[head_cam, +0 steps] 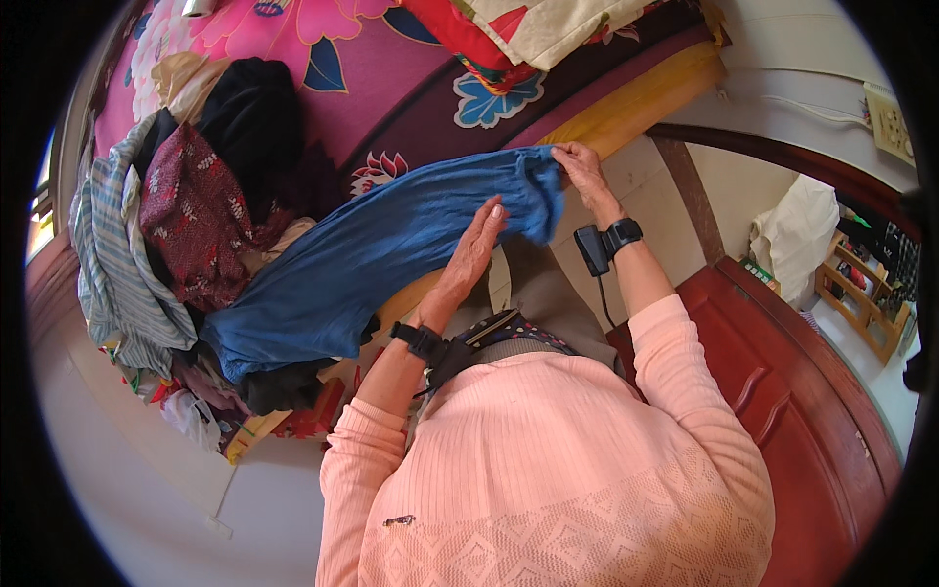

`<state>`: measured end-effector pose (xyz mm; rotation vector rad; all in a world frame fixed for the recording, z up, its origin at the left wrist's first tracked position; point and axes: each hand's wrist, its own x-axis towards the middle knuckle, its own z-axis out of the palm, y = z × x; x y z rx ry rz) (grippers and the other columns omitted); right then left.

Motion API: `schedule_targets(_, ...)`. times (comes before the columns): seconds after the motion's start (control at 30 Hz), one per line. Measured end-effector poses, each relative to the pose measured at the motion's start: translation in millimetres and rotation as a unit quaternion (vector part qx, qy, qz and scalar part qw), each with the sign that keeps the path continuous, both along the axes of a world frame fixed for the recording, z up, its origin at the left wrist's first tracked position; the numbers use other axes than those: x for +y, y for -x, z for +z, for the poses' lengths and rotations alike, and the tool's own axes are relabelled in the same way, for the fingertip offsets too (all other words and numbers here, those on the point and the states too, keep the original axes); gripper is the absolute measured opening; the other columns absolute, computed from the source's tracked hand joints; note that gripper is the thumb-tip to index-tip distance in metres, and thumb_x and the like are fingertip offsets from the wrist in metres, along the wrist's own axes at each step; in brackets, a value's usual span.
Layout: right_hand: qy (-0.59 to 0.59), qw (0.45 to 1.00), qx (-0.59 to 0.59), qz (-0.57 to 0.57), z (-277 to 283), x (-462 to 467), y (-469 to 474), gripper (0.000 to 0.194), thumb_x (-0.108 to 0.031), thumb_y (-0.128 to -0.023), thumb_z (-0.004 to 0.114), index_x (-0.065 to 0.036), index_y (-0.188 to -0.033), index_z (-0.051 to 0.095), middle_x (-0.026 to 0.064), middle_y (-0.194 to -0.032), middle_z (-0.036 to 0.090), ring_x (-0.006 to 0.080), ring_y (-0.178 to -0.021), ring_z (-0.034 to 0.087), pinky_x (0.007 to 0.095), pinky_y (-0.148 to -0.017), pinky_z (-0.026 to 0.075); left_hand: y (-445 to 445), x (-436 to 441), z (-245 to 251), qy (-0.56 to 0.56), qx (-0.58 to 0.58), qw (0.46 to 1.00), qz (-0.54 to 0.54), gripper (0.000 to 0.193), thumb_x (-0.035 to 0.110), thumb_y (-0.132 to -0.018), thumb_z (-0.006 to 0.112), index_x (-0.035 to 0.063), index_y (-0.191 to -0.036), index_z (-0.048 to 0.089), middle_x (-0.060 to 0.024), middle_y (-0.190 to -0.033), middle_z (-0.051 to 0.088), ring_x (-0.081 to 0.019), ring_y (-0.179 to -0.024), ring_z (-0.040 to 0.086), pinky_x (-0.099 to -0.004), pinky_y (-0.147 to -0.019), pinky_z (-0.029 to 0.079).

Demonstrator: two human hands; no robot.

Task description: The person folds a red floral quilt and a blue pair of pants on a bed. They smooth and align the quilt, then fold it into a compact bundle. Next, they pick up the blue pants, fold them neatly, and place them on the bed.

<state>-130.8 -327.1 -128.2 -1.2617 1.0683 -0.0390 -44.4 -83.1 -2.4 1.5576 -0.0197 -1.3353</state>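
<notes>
A long blue cloth garment (330, 249) stretches from the clothes pile across the bed's edge towards me. My right hand (583, 169) pinches its far right end between thumb and fingers. That gathered end hangs down beside the right hand. My left hand (473, 253) is held flat with its fingers together and extended, over the near edge of the cloth. Whether the left palm touches the fabric is hard to tell. The garment's other end lies against the pile on the left, partly over dark cloth.
The heap holds a maroon patterned garment (198, 213), a blue-striped one (121, 249) and black cloth (253, 110). Folded bedding (543, 29) lies on the flowered bedspread (411, 95). A red wooden cabinet (777, 381) stands at my right. A clear plastic bag (192, 418) hangs lower left.
</notes>
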Motion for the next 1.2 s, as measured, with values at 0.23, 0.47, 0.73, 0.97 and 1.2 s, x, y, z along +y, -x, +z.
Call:
schedule_targets(0.23,0.229,0.971,0.063,0.033,23,23,24,0.024,-0.021,-0.092,0.069,-0.002,-0.106,0.065,0.0110,-0.091,0.072,0.0195,-0.083,0.070,0.0307,-0.075,0.055,-38,36,-58,-0.109,-0.231,0.967,-0.018,0.038,0.019,-0.096,0.067,0.0028,-0.129,0.058,-0.0156,-0.117,0.064,-0.0235,-0.106,0.063,-0.0354,-0.092,0.050)
schedule_targets(0.47,0.388,0.909,0.045,0.142,25,31,8,0.019,-0.013,-0.088,0.071,-0.005,-0.104,0.062,0.0108,-0.099,0.064,0.0270,-0.088,0.066,0.0378,-0.077,0.054,-81,26,-53,-0.230,-0.519,0.803,-0.178,0.030,0.017,-0.087,0.071,0.0098,-0.115,0.064,-0.0120,-0.109,0.061,-0.0318,-0.101,0.061,-0.0432,-0.083,0.048)
schedule_targets(0.73,0.343,0.909,0.065,0.226,43,15,6,0.020,-0.012,-0.081,0.076,-0.007,-0.092,0.060,0.0098,-0.095,0.061,0.0328,-0.093,0.061,0.0443,-0.080,0.051,-99,40,-56,-0.262,-0.589,0.716,-0.268,0.017,0.018,-0.083,0.074,0.0123,-0.097,0.066,-0.0089,-0.102,0.060,-0.0288,-0.100,0.059,-0.0428,-0.083,0.043)
schedule_targets(0.97,0.452,0.853,0.027,0.260,27,8,-16,0.021,-0.013,-0.082,0.075,-0.006,-0.095,0.059,0.0111,-0.097,0.061,0.0325,-0.097,0.061,0.0440,-0.084,0.050,-102,68,-54,-0.289,-0.600,0.717,-0.205,0.029,0.018,-0.082,0.074,0.0128,-0.108,0.064,-0.0088,-0.111,0.060,-0.0283,-0.107,0.058,-0.0439,-0.091,0.042)
schedule_targets(1.2,0.491,0.788,0.109,0.355,25,12,-23,0.028,-0.014,-0.080,0.075,-0.005,-0.101,0.058,0.0163,-0.108,0.059,0.0357,-0.103,0.060,0.0464,-0.087,0.050,-123,115,-47,-0.350,-0.610,0.671,-0.237,0.044,0.021,-0.081,0.076,0.0127,-0.121,0.060,-0.0084,-0.127,0.059,-0.0276,-0.119,0.054,-0.0451,-0.105,0.037)
